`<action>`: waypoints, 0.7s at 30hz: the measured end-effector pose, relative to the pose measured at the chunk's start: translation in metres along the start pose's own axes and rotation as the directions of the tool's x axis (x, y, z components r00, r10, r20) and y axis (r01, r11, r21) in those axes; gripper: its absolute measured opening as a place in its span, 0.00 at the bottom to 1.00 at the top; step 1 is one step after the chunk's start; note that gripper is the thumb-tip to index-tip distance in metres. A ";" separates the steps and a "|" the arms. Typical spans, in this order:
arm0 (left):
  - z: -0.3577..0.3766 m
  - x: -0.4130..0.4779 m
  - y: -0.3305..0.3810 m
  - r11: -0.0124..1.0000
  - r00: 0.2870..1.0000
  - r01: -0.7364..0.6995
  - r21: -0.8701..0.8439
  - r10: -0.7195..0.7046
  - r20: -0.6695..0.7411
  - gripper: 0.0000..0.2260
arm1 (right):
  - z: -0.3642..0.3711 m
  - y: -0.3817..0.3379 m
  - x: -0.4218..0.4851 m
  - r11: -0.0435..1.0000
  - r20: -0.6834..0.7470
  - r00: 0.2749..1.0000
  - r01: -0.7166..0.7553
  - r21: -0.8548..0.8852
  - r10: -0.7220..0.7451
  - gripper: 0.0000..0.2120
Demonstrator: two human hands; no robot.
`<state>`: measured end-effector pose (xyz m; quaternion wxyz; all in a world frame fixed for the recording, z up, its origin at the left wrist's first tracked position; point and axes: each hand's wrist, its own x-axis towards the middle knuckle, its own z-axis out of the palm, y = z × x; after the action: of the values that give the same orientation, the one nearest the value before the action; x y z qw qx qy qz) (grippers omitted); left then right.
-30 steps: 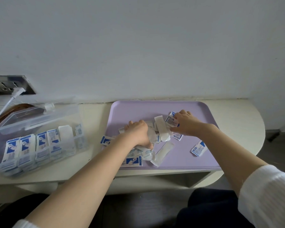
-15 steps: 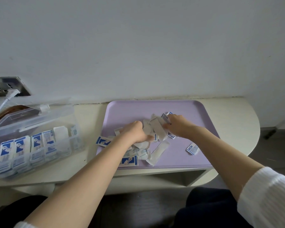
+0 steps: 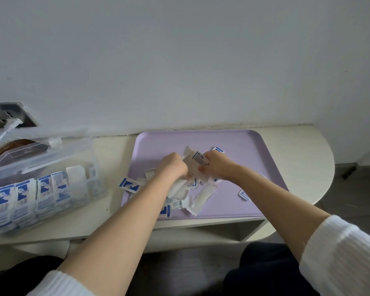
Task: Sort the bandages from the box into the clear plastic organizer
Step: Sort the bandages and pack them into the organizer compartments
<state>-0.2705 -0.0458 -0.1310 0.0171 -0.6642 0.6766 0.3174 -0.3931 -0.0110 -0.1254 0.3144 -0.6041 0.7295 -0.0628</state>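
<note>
On the lilac tray (image 3: 239,142) lies a loose pile of white and blue bandage packets (image 3: 192,191). My left hand (image 3: 173,165) and my right hand (image 3: 217,165) are close together above the pile, and both grip a bunch of bandage packets (image 3: 195,161) held between them. Single packets lie apart at the tray's left edge (image 3: 129,184) and right side (image 3: 244,194). The clear plastic organizer (image 3: 41,184) stands on the left with its lid up, and rows of blue-and-white packets fill its compartments.
The cream table (image 3: 297,150) ends in a rounded edge on the right, against a white wall. A wall socket (image 3: 6,115) with a white plug and cable sits at the far left, behind the organizer. A brown object shows behind the organizer's lid.
My hands have drawn together and lifted a bunch of packets off the pile. The view has shifted slightly.
</note>
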 end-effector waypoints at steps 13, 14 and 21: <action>-0.002 -0.010 -0.011 0.903 0.958 -0.262 -0.340 0.200 -0.206 0.30 | -0.005 0.006 -0.006 0.995 -0.203 0.975 0.084 -0.060 -0.094 0.04; -0.004 -0.013 -0.011 0.901 0.943 -0.309 -0.305 0.248 -0.224 0.29 | -0.005 0.005 -0.008 0.988 -0.224 0.966 0.103 -0.116 -0.127 0.04; -0.012 -0.024 -0.026 0.911 0.915 -0.360 -0.201 0.302 -0.269 0.06 | -0.003 -0.004 -0.016 0.946 -0.179 0.944 0.235 -0.223 -0.277 0.09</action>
<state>-0.2390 -0.0275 -0.1210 -0.1990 -0.5684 0.7326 0.3173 -0.3898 0.0022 -0.1150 0.1636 -0.7128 0.6757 -0.0928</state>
